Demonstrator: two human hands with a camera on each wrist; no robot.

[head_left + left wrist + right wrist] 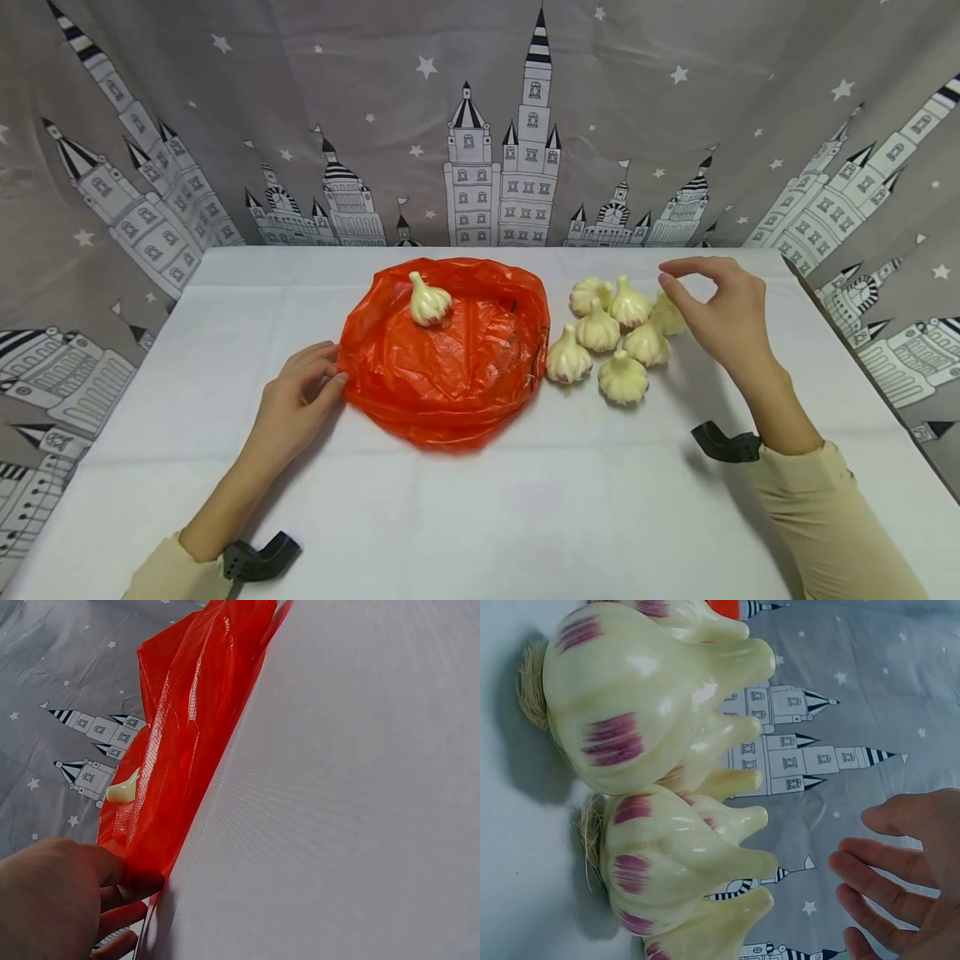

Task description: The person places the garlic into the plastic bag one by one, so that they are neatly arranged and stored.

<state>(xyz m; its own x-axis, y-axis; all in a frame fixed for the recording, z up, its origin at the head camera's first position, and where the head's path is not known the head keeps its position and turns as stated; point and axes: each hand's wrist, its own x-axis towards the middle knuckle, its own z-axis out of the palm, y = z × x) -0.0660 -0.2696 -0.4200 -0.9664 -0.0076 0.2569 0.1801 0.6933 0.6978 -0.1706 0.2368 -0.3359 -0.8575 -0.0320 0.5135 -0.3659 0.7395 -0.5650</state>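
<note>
A red plastic bag [457, 425] lies spread with its mouth open on the white table. One garlic bulb [430, 302] sits inside it near the far rim, its pale stem peeking past the bag's edge in the left wrist view. My left hand [296, 400] pinches the bag's left rim between thumb and fingers. To the right of the bag, several garlic bulbs [598, 327] with purple streaks and root tufts stand in a cluster. Over the cluster's right side hovers my right hand [723, 312], holding nothing, thumb and fingertips apart, close to the rightmost bulb [667, 315].
A white cloth covers the table [480, 525]. Behind it hangs a grey curtain [375, 75] printed with castles and stars. Each wrist wears a black camera mount, such as the right one [726, 443].
</note>
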